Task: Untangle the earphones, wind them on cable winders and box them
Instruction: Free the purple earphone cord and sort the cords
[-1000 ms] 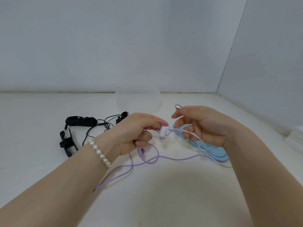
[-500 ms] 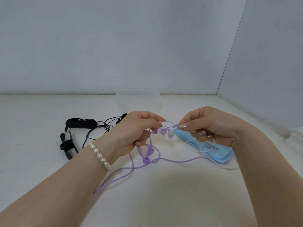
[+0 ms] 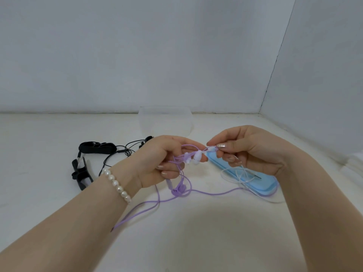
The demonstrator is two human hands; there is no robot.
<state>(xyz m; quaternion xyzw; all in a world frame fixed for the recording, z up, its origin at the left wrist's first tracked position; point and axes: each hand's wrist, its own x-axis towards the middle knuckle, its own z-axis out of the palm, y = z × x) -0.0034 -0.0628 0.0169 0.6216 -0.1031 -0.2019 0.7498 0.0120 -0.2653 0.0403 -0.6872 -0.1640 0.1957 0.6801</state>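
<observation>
Purple earphones (image 3: 177,190) and white earphones (image 3: 197,159) are tangled together above the white table (image 3: 196,242). My left hand (image 3: 159,163) grips the purple cords and the knot with the white earbuds. My right hand (image 3: 247,148) pinches the cords at the knot's right side. The purple cable trails down onto the table toward me. The white cable (image 3: 235,174) loops over a blue cable winder (image 3: 261,184) lying under my right hand. Black earphones (image 3: 117,154) lie at the left with two black winders (image 3: 96,147).
A clear plastic box (image 3: 165,122) stands at the back centre against the wall. The second black winder (image 3: 81,174) lies at the left. A side wall closes the right; something white sits at the far right edge (image 3: 355,160).
My hands have drawn slightly apart, stretching the knot between them. The right hand has turned from a loose grasp to a fingertip pinch on the cords. The purple earbud now dangles lower.
</observation>
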